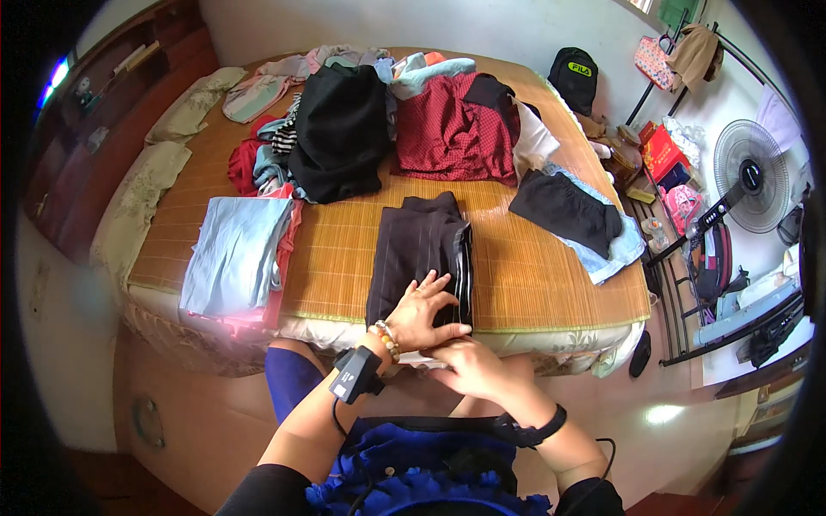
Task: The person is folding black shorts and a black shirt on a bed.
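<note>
Folded black pants (415, 232) with thin pale stripes lie at the bed's near edge, in front of me. My left hand (422, 314) rests palm down on their lower part, fingers spread. At the lower right corner of the pants, my right hand (471, 368) is closed, with its thumb on top and its fingers curled at the edge; part of its grip is hidden. A light blue folded stack (237, 254) sits to the left, over pink cloth. On the right, black shorts (568, 211) lie on light blue denim (632, 241).
Behind the pants are a black garment heap (340, 129), a red patterned garment (452, 129) and other loose clothes. Pillows (142, 202) line the mat-covered bed's (516, 301) left side. A fan (750, 176) and a metal rack (675, 331) stand at right, near a black backpack (573, 79).
</note>
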Demonstrator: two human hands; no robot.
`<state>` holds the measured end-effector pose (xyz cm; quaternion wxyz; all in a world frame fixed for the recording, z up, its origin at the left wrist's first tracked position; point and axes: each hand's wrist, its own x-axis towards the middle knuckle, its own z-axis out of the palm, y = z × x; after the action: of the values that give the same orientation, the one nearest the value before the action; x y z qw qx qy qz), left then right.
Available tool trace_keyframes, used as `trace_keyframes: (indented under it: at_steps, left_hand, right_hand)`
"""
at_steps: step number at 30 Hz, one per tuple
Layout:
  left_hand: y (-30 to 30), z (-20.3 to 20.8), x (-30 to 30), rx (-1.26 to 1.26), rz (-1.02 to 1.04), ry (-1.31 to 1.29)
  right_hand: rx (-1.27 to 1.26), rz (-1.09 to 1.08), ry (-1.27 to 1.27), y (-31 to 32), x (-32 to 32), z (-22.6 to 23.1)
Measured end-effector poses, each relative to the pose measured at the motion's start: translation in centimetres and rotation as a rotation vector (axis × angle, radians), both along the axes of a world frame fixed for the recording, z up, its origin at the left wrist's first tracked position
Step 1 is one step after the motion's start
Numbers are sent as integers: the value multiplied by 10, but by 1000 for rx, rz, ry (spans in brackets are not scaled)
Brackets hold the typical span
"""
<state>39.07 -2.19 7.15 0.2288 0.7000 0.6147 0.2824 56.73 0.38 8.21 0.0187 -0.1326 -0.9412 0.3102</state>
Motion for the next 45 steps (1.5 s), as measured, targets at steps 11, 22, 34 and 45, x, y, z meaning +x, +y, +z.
trace_keyframes:
  at_steps: [11, 22, 34, 45]
  left_hand:
    - [-5, -19, -60, -172, 841, -299]
    - [-2, -28, -80, -53, 618, -578]
    - [-128, 93, -281, 243, 825, -118]
    - [-190, 3, -328, 143, 1359, 219]
  right_hand:
    - [-577, -1023, 460, 89, -23, -50]
    - [-843, -847, 421, 72, -78, -10]
    - [-500, -477, 651, -3, -318, 21]
    - [-232, -361, 380, -64, -385, -48]
